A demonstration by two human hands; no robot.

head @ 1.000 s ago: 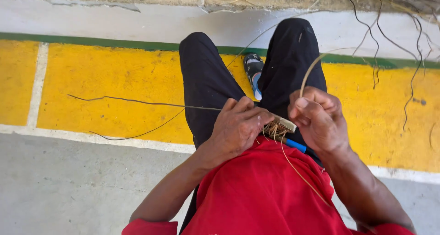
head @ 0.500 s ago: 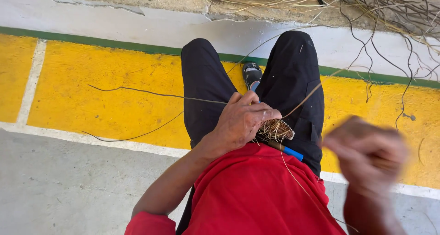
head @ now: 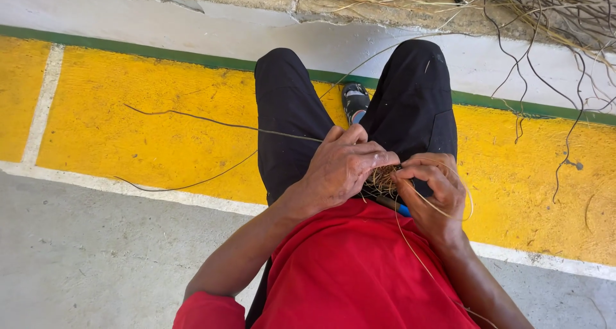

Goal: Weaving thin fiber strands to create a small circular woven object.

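Note:
I sit with black-trousered legs over a yellow floor band. My left hand grips a small brown woven piece of fibre held over my lap. My right hand pinches a thin pale strand right against that woven piece; the strand loops beside the hand and trails down over my red shirt. Long thin stems run from the woven piece leftward across the yellow paint. A blue-handled tool lies on my lap under the hands, mostly hidden.
A heap of dry straw and dark twigs lies along the top on a concrete ledge, with twigs hanging down at the right. A green stripe borders the yellow band. Grey concrete floor is at the lower left. A sandalled foot shows between my knees.
My right hand, which had swung out to the right pulling the strand, has come back in against the woven piece. The left hand has kept its hold.

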